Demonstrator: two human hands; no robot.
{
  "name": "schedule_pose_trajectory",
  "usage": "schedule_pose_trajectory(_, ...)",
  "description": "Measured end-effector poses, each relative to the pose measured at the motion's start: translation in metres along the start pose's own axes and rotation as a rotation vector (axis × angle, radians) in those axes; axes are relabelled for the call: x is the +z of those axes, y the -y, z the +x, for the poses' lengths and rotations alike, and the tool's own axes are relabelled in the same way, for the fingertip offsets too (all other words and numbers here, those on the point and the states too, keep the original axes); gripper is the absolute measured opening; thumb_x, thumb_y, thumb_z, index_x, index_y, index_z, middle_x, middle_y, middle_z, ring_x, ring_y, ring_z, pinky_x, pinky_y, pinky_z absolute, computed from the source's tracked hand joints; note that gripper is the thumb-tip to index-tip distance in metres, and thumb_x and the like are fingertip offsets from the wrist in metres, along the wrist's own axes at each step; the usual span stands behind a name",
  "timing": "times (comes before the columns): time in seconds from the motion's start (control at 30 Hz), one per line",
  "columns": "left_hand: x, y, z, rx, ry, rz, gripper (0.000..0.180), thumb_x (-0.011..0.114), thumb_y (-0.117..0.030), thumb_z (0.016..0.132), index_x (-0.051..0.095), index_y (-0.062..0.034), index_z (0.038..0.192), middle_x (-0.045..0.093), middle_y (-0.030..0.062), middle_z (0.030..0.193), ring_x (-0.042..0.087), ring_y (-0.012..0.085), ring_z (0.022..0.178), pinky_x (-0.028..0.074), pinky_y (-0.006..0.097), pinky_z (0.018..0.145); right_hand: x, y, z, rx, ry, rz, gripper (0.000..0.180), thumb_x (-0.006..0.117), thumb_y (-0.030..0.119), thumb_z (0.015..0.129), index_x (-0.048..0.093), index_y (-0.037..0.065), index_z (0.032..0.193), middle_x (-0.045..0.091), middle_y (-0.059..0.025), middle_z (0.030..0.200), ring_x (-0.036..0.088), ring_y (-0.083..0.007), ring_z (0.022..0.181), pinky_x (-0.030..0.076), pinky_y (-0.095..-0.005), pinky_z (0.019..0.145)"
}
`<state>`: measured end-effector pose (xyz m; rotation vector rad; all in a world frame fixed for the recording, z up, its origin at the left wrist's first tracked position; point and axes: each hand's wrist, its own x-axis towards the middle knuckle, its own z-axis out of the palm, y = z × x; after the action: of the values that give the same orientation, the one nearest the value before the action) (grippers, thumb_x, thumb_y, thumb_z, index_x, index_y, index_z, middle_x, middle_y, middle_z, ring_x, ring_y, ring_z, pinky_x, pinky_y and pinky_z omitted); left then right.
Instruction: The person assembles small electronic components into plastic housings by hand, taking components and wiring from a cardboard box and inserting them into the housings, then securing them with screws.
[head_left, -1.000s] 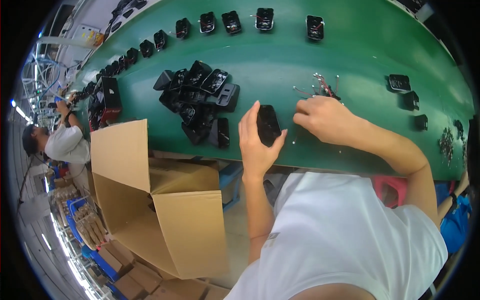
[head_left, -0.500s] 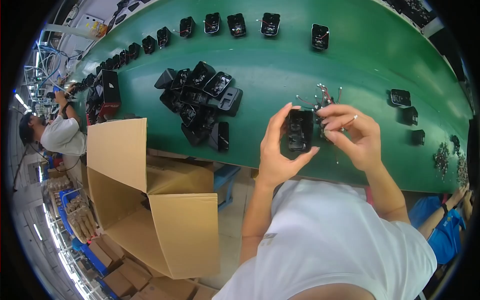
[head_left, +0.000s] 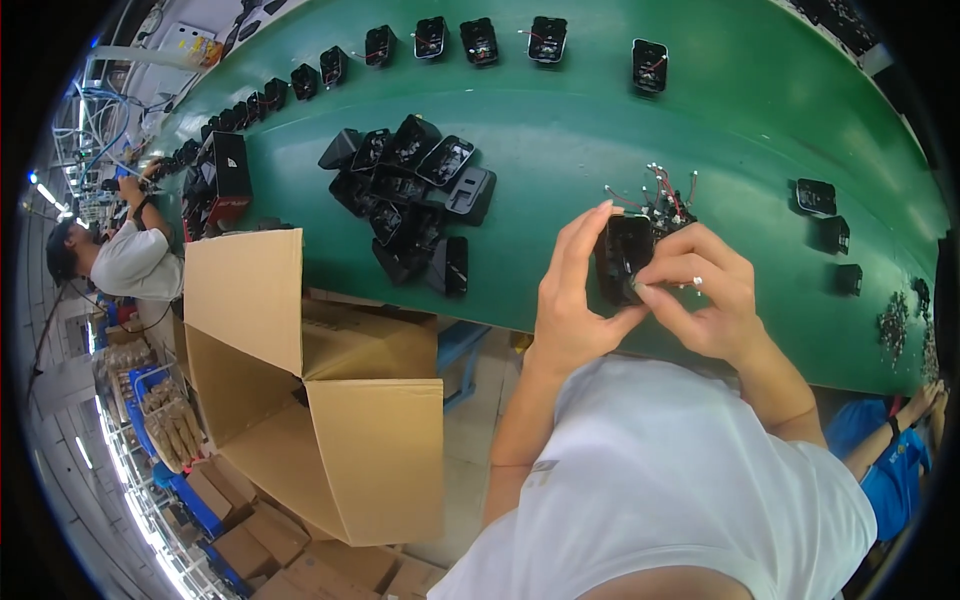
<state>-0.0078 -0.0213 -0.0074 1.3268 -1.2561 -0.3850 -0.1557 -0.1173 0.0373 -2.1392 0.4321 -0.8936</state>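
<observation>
A black plastic housing (head_left: 627, 250), open side up, rests in my left hand (head_left: 577, 290), thumb along its near edge and fingers along its left side. The fingertips of my right hand (head_left: 705, 290) are pinched together at the housing's lower right edge. Whatever small piece they hold is too hidden to name. Just behind the housing, a bunch of small black parts with red and black wires (head_left: 664, 200) lies on the green table (head_left: 560, 140), partly covered by my hands.
Black housings (head_left: 400, 185) are heaped left of my hands; a row of wired housings (head_left: 480, 42) curves along the far side. Several more (head_left: 816, 197) stand at right, near small metal pieces (head_left: 893, 325). An open cardboard box (head_left: 375, 460) stands at lower left. Co-workers (head_left: 130, 255) sit at both ends.
My right hand has come down and left, from beside the housing onto its lower right edge. The left hand has tilted the housing slightly. The whole view has shifted a little.
</observation>
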Motion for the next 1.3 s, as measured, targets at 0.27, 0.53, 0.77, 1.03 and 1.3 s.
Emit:
schedule_pose_trajectory(0.27, -0.002, -0.001, 0.003, 0.009, 0.022, 0.038, 0.089, 0.087, -0.007, 0.06, 0.049, -0.0004, 0.14, 0.062, 0.0164, 0.123, 0.065, 0.0276, 0.106, 0.053, 0.037, 0.09, -0.018, -0.01, 0.013, -0.23, 0.161, -0.154, 0.02, 0.08, 0.0, 0.069, 0.069, 0.006, 0.085, 0.063, -0.0048, 0.074, 0.061, -0.0191, 0.062, 0.047, -0.0304, 0.051)
schedule_pose_trajectory(0.53, -0.001, -0.006, 0.002, 0.05, -0.003, 0.103, 0.088, 0.087, -0.01, 0.06, 0.051, -0.0004, 0.139, 0.063, 0.0167, 0.121, 0.065, 0.0283, 0.103, 0.053, 0.036, 0.089, -0.002, -0.009, 0.004, -0.238, 0.044, -0.088, 0.021, 0.079, -0.003, 0.069, 0.065, 0.004, 0.083, 0.064, -0.0045, 0.072, 0.057, -0.0177, 0.054, 0.044, -0.0296, 0.047)
schedule_pose_trajectory(0.77, -0.003, -0.007, 0.002, 0.057, -0.026, 0.125, 0.091, 0.09, -0.008, 0.055, 0.054, 0.0009, 0.137, 0.063, 0.0186, 0.123, 0.065, 0.0306, 0.105, 0.055, 0.038, 0.086, 0.006, -0.01, 0.0, -0.202, -0.006, -0.12, 0.019, 0.077, -0.004, 0.072, 0.063, 0.003, 0.082, 0.061, -0.0057, 0.07, 0.056, -0.0203, 0.054, 0.042, -0.0307, 0.046)
schedule_pose_trajectory(1.03, 0.003, -0.003, 0.004, 0.122, -0.056, 0.153, 0.093, 0.092, -0.011, 0.052, 0.057, 0.0015, 0.137, 0.065, 0.0194, 0.122, 0.065, 0.0303, 0.105, 0.055, 0.038, 0.086, 0.016, 0.0, -0.011, 0.055, -0.131, 0.038, 0.017, 0.075, -0.002, 0.078, 0.058, 0.001, 0.077, 0.058, -0.0068, 0.068, 0.052, -0.0159, 0.051, 0.039, -0.03, 0.045)
schedule_pose_trajectory(1.3, -0.002, -0.006, 0.007, 0.148, 0.043, 0.094, 0.091, 0.094, -0.035, 0.055, 0.062, 0.0007, 0.133, 0.052, 0.012, 0.118, 0.058, 0.0198, 0.078, 0.051, 0.034, 0.067, -0.015, -0.012, -0.013, 0.217, 0.177, 0.433, 0.014, 0.073, 0.003, 0.075, 0.07, -0.001, 0.088, 0.061, -0.0061, 0.076, 0.053, -0.0158, 0.07, 0.041, -0.0287, 0.061)
